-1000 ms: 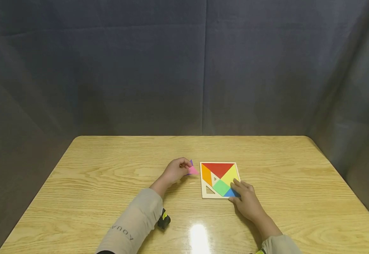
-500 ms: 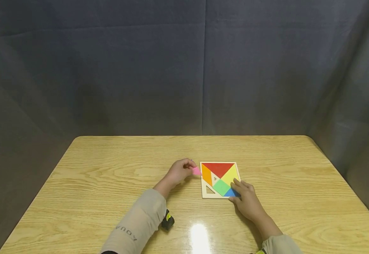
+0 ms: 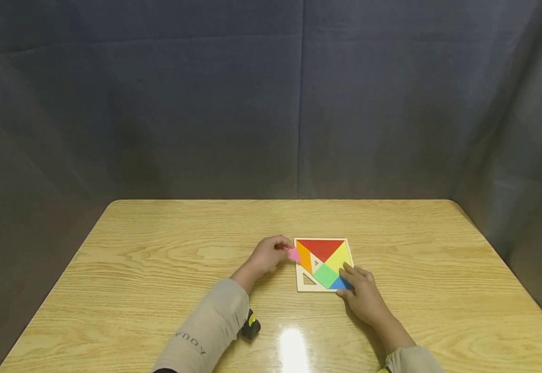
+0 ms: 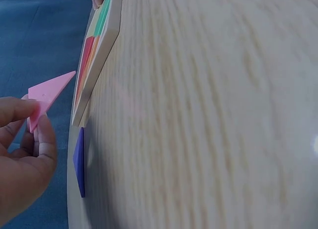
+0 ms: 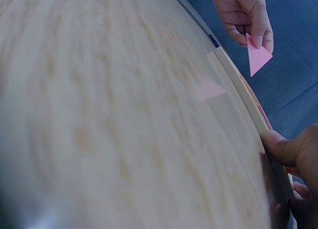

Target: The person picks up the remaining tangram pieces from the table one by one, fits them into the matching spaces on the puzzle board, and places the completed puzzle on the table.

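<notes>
My left hand (image 3: 266, 255) pinches a pink triangular tangram piece (image 3: 294, 255) between thumb and fingers. The left wrist view shows this pink piece (image 4: 49, 92) raised above the table, near the tray's edge. A square wooden tangram tray (image 3: 301, 288) lies flat, with red, orange, yellow, green and blue pieces set in it. Two bare recesses with triangular holes show in its left half. My right hand (image 3: 364, 295) grips the tray's near right corner, thumb at the front edge, fingers partly over the blue piece (image 3: 338, 284). Behind my left hand lies a purple triangular piece (image 4: 79, 162), hidden in the head view.
The wood-grain table (image 3: 159, 248) reaches back to a dark cloth curtain (image 3: 205, 119). A black wrist device (image 3: 250, 326) sits by my left sleeve. Light glares off the front of the table (image 3: 294, 352).
My left hand has carried the pink triangle to the right, away from the purple piece, until it overlaps the tray's left edge in the head view. My right hand has stayed put.
</notes>
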The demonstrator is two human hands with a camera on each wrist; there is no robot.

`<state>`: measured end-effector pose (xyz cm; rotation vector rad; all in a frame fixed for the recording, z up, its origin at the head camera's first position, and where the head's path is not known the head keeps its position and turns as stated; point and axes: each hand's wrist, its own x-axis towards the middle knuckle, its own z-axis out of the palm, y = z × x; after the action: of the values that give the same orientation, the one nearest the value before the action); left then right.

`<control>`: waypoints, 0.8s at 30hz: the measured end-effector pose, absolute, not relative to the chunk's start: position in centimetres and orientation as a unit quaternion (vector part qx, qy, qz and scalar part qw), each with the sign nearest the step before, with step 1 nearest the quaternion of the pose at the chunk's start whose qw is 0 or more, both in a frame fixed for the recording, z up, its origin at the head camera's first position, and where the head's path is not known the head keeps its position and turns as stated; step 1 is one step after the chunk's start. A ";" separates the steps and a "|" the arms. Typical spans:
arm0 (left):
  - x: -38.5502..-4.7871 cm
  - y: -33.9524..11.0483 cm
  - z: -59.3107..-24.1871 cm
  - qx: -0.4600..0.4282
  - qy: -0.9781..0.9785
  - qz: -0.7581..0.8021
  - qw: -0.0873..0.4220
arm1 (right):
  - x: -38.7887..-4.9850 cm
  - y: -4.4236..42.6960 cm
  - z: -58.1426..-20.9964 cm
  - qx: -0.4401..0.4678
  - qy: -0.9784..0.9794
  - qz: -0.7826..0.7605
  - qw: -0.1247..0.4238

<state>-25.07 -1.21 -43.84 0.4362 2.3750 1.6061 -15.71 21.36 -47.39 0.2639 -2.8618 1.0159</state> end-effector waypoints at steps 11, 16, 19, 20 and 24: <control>-25.0 -0.4 -43.7 0.142 0.809 0.553 0.136 | -15.6 21.5 -47.5 0.084 -0.937 0.336 0.048; -24.9 -0.2 -43.6 0.156 0.815 0.541 0.135 | -15.6 21.5 -47.4 0.081 -0.936 0.341 0.041; -24.8 0.0 -43.7 0.162 0.820 0.532 0.133 | -15.6 21.5 -47.4 0.080 -0.936 0.340 0.041; -24.8 0.1 -43.7 0.164 0.821 0.530 0.133 | -15.6 21.5 -47.4 0.080 -0.937 0.339 0.042; -24.8 0.4 -43.8 0.166 0.825 0.524 0.134 | -15.6 21.6 -47.4 0.079 -0.938 0.336 0.044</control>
<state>-24.82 0.40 -43.84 0.4804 2.3915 1.5178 -15.63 21.55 -47.42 0.2418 -2.8652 1.0266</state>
